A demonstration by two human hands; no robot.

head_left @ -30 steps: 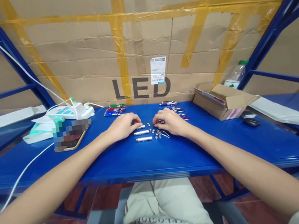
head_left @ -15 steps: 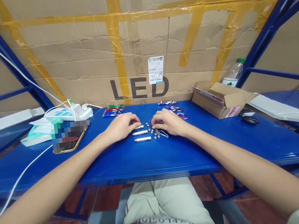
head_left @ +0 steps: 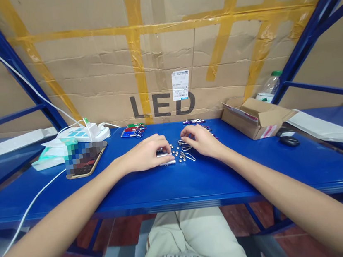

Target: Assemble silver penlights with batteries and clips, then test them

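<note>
My left hand (head_left: 147,152) is over the silver metal tubes, which look like small penlight bodies. Its fingers are curved and apart from the thumb, which touches or hovers just above the nearest silver tube (head_left: 169,162). The other tubes are mostly covered by that hand. My right hand (head_left: 202,140) hovers beside several silver snap hooks (head_left: 189,156), its thumb and fingers bent with a gap between them and nothing visible inside. Small round button cells (head_left: 181,160) lie scattered between the two hands.
Coloured penlights with clips (head_left: 132,134) sit at the back left, with more (head_left: 194,121) at the back right. A phone (head_left: 88,161), a power strip (head_left: 94,134) and tissues are leftward. To the right stand an opened carton (head_left: 261,119), a black mouse (head_left: 288,140) and a bottle (head_left: 271,87).
My left hand has come nearer and slightly right, now covering tubes that were in plain sight. My right hand has shifted a little right, uncovering more snap hooks. The view has tilted slightly.
</note>
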